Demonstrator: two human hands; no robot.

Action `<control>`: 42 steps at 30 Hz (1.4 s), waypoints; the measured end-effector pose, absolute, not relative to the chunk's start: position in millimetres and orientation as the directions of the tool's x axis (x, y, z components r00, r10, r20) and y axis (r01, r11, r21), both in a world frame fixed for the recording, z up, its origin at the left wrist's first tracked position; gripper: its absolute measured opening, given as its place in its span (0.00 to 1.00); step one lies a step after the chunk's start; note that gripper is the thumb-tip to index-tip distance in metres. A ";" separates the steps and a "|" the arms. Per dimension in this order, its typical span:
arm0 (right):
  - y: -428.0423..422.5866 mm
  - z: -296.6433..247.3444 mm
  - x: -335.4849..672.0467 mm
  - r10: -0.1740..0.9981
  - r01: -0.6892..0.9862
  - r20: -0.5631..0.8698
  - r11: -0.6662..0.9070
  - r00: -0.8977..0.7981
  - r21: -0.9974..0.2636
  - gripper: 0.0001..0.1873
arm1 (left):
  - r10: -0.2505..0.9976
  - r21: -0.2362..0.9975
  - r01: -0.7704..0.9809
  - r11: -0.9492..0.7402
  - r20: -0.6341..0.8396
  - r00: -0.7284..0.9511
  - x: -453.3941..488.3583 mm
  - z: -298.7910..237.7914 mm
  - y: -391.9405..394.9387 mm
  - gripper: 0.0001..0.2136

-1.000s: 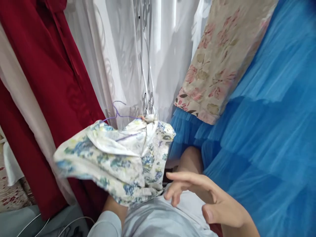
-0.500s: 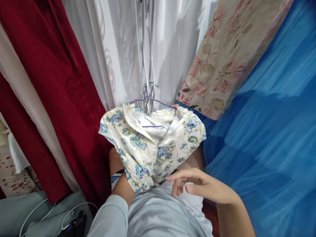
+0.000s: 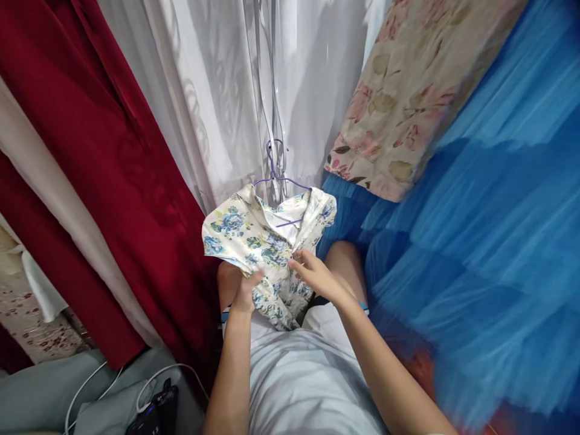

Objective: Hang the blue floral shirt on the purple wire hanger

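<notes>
A white shirt with blue flowers hangs on a thin purple wire hanger, whose hook is caught on a metal scroll rail in front of a white curtain. My left hand grips the shirt's lower front edge from below. My right hand pinches the shirt's front opening, near the middle, fingers closed on the cloth. Both forearms reach up from my lap, which is covered by a pale grey garment.
A dark red garment hangs at the left, and a white sheer curtain is behind. A beige floral fabric and blue tulle fill the right. White cables and a dark device lie at the lower left.
The shirt moved right and up and now hangs from the rail. My left hand came out from under it to its hem. My right hand rose from open to pinching the front.
</notes>
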State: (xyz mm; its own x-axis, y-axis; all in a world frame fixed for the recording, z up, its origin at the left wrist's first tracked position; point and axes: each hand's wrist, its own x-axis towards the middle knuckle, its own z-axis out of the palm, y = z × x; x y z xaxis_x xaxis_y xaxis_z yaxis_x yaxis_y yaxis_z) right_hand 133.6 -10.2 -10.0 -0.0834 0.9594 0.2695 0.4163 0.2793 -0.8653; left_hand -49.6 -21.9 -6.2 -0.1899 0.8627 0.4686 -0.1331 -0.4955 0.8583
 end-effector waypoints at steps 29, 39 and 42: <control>-8.7 20.1 109.9 0.963 -0.040 0.259 0.257 -0.075 -0.966 0.17 | 0.815 0.793 0.228 -0.565 0.579 0.005 -3.5 -46.2 -14.7 0.02; 59.5 138.6 113.2 0.878 -0.080 0.454 0.469 0.149 -0.880 0.12 | 0.830 0.747 0.362 -0.558 0.500 0.247 7.6 -48.5 -14.8 0.02; 51.7 131.8 109.5 0.866 -0.121 0.474 0.494 0.157 -0.861 0.12 | 0.828 0.801 0.219 -0.557 0.516 0.219 -2.2 -41.5 0.4 0.04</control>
